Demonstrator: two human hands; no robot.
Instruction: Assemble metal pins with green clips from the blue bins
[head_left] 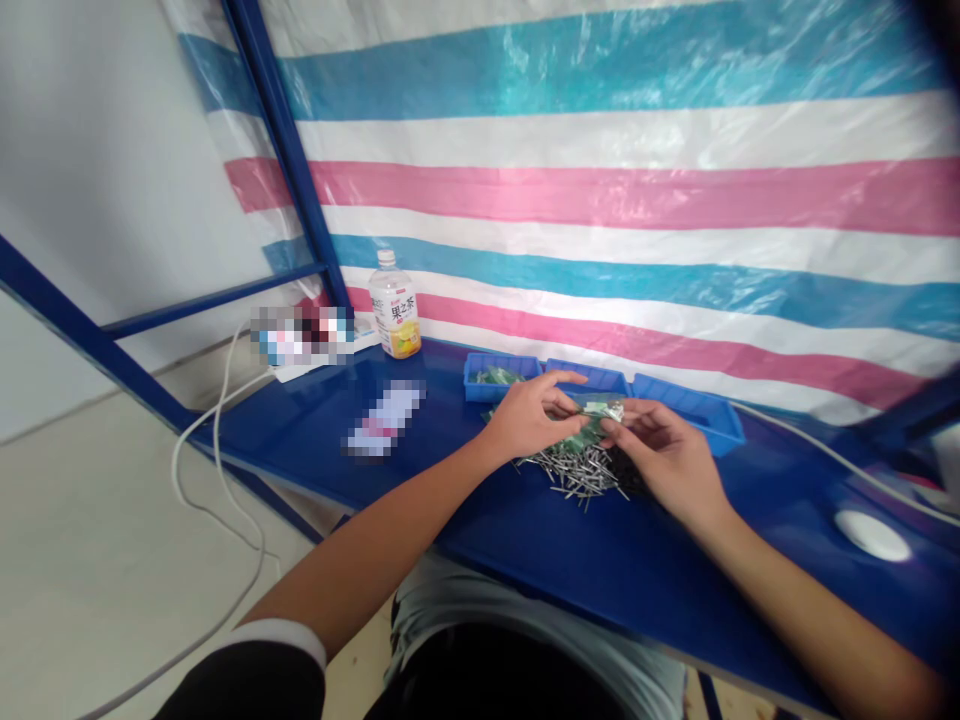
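A small clear plastic bag point(602, 409) with green on it is held between my two hands above the table. My right hand point(675, 460) pinches its right end between thumb and fingers. At the bag's left end is my left hand point(525, 415), thumb and fingers closed around it and the index finger stretched over the top. Below lies a heap of thin silver metal pins point(581, 472). Dark small pieces point(626, 468) sit beside them, partly hidden by my right hand. More green-marked bags lie behind the heap, mostly covered by my hands.
Three blue bins line the back: the left bin point(480, 390) holds green-marked bags, with a middle bin point(589, 375) and a right bin point(724, 428) beside it. A drink bottle point(395, 310), a blurred flat item point(384, 418), a white round object point(872, 535) and cables point(217, 420) surround the work area.
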